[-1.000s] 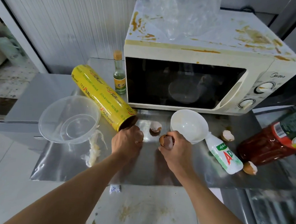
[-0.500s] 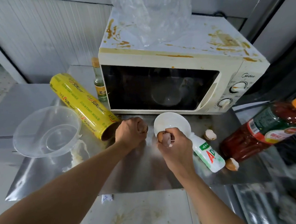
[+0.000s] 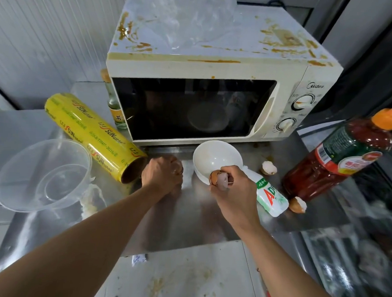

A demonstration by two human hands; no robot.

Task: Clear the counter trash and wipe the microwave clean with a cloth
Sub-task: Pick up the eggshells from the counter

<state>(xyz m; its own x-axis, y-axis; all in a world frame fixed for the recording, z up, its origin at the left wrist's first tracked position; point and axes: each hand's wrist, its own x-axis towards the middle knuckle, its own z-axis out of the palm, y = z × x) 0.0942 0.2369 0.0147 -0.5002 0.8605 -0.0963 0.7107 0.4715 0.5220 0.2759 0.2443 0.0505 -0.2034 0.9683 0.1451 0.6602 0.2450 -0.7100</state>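
Observation:
A cream microwave (image 3: 307,77) smeared with brown stains stands at the back of the steel counter (image 3: 186,220), with a clear plastic bag (image 3: 174,17) on its top. My left hand (image 3: 160,176) is curled round an eggshell piece (image 3: 178,168) on the counter in front of the door. My right hand (image 3: 233,191) grips another brown eggshell (image 3: 215,176) at the near rim of a white bowl (image 3: 215,156). Two more eggshell halves lie to the right, one (image 3: 268,168) near the microwave, one (image 3: 297,204) by the sauce bottle.
A yellow cling-film roll (image 3: 89,129) lies at the left beside a clear plastic bowl (image 3: 41,174). A small glass bottle (image 3: 114,103) stands left of the microwave. A white drink bottle (image 3: 268,195) lies by the white bowl; a big red sauce bottle (image 3: 339,160) leans at the right.
My left hand closed over the loose eggshell that lay in front of the microwave. My right hand carried its shell up to the white bowl's rim. The view swung right.

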